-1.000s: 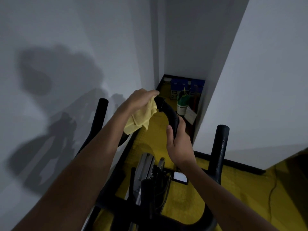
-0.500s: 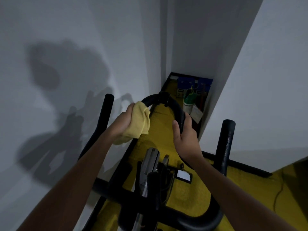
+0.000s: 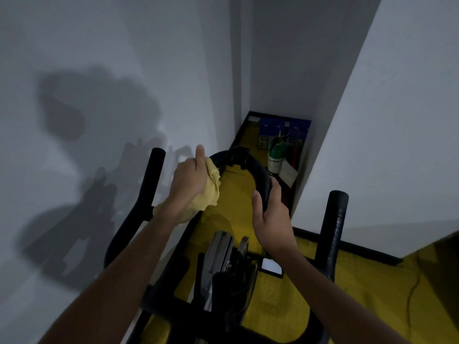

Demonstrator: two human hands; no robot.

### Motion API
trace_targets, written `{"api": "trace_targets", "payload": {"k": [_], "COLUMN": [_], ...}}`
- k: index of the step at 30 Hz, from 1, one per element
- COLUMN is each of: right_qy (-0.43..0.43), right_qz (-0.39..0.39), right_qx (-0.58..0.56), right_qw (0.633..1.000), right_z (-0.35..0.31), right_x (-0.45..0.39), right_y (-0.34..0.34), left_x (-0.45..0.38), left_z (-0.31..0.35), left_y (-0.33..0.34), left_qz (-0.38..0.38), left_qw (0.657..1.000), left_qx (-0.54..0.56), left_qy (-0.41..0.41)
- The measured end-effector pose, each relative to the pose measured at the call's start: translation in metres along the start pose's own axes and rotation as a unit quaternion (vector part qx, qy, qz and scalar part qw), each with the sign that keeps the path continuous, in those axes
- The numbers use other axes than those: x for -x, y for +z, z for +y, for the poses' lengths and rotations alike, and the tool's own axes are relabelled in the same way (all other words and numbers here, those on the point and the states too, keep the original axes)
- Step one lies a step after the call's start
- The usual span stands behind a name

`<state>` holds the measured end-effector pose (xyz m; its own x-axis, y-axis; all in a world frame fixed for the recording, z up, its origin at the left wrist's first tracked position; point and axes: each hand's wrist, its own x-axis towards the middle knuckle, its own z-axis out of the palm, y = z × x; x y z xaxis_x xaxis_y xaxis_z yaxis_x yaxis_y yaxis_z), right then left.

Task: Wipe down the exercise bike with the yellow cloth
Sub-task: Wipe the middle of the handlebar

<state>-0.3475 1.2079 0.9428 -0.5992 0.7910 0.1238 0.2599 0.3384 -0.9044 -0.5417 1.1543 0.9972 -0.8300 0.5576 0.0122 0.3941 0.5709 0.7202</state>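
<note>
**Cloth on the handlebar loop, tight corner all round**

Head view: the left hand (image 3: 191,180) is bunched round the yellow cloth (image 3: 208,192), thumb sticking up, pressing it onto the left side of the curved handlebar loop (image 3: 258,170) of the exercise bike (image 3: 223,264). The right hand (image 3: 269,214) is wrapped round the loop's right side, at about 3 o'clock from the cloth, steadying it.

What could go wrong? The cloth is wadded, with a loose tail hanging below the left wrist at 7 o'clock; I judge that tail could catch on the left grip bar (image 3: 154,175) or drop toward the metal flywheel housing (image 3: 221,252) below. The bunched wad may also skim only the top of the tube and miss its underside. The right hand covers part of the loop, so that patch stays unwiped unless it shifts.

Around the bike: a green-and-white bottle (image 3: 275,157) and blue boxes (image 3: 285,126) sit on the yellow floor (image 3: 273,306) in the narrow alcove at 12 o'clock, just beyond the loop's far end. A long forward sweep could reach toward them. White walls close in left and right. The right grip bar (image 3: 334,227) stands at 4 o'clock, and a small lit screen (image 3: 270,265) sits low at 6 o'clock.
</note>
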Motion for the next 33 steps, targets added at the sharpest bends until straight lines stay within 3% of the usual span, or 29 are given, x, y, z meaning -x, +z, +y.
{"api": "trace_targets", "payload": {"k": [4,7,11,15,17,19,20,22,24,26,30,33], "right_qy": [-0.001,0.000,0.004,0.005,0.004,0.002,0.001,-0.003,-0.008,-0.012,-0.006,0.002], "right_qz": [-0.001,-0.005,-0.004,-0.013,-0.017,-0.020,-0.020,-0.020,-0.020,-0.020,-0.012,-0.007], "right_qx": [0.015,0.020,0.016,0.019,0.022,0.023,0.023,0.023,0.016,0.009,0.013,0.012], "right_qw": [1.000,1.000,1.000,1.000,1.000,1.000,1.000,1.000,1.000,1.000,1.000,1.000], "right_z": [0.000,0.000,0.001,-0.001,-0.002,-0.002,-0.002,-0.003,-0.003,-0.002,-0.001,0.002], "right_x": [-0.001,-0.001,-0.002,-0.003,-0.003,-0.002,-0.002,-0.002,-0.002,-0.001,-0.002,-0.003], "right_y": [0.002,0.002,0.002,0.001,0.001,0.000,0.000,0.000,0.000,0.000,0.001,0.002], "left_x": [-0.046,-0.058,-0.048,-0.008,0.008,0.020,0.033,0.044,0.050,0.053,0.030,0.008], "left_z": [0.008,0.022,0.036,0.018,-0.004,-0.033,-0.037,-0.054,-0.061,-0.059,-0.033,-0.014], "left_y": [-0.004,-0.004,0.000,0.001,0.001,0.000,-0.010,-0.015,-0.013,-0.011,-0.006,0.000], "left_qz": [-0.158,-0.205,-0.148,0.018,0.047,0.046,-0.022,0.015,0.083,0.072,0.062,0.031], "left_qw": [0.977,0.964,0.983,0.998,0.997,0.993,0.994,0.994,0.986,0.987,0.988,0.979], "left_qx": [0.106,0.136,0.096,-0.021,-0.029,-0.105,-0.106,-0.101,-0.141,-0.137,-0.129,-0.195], "left_qy": [-0.094,-0.101,-0.058,0.064,0.062,0.041,-0.009,-0.042,0.031,0.047,-0.058,-0.042]}}
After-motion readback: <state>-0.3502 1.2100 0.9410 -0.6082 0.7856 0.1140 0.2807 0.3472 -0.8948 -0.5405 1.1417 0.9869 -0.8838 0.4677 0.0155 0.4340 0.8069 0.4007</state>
